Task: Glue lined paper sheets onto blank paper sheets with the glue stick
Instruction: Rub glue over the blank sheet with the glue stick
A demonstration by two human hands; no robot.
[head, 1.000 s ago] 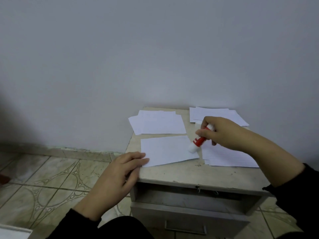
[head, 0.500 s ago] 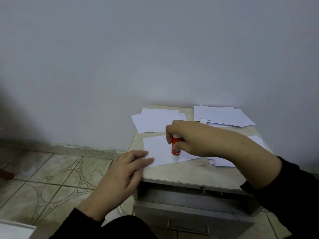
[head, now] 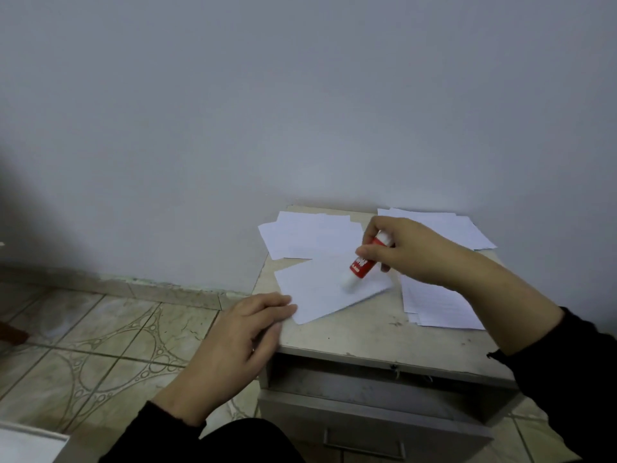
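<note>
While working glue onto the centre sheet [head: 320, 289], grips the glue stick [head: 362, 265] in the right hand [head: 410, 252], pinching the red barrel between thumb and curled fingers. Slants it down and to the left, tip towards the sheet's right half, probably to drag a wide smear rather than a dot. Cannot tell exact contact through the blur at the tip.

Pins the sheet's near left corner with the left hand [head: 240, 332], fingers straight and pressed together, fingertips just on the paper's edge. Likely done to stop the loose sheet sliding or turning under the rubbing.

Keeps supplies within reach without crowding the work: a lined stack [head: 437, 305] just beside the sheet on the right, a fanned pile [head: 307, 238] behind it at the back left, another pile [head: 467, 232] at the back right against the wall [head: 300, 95].

Works on a small, scuffed cabinet top [head: 367, 335], pale and smudged, above a drawer [head: 367, 412] pulled partly open. Sits low over a patterned tile floor [head: 100, 329], beside a plain grey-white wall, in dim light.
</note>
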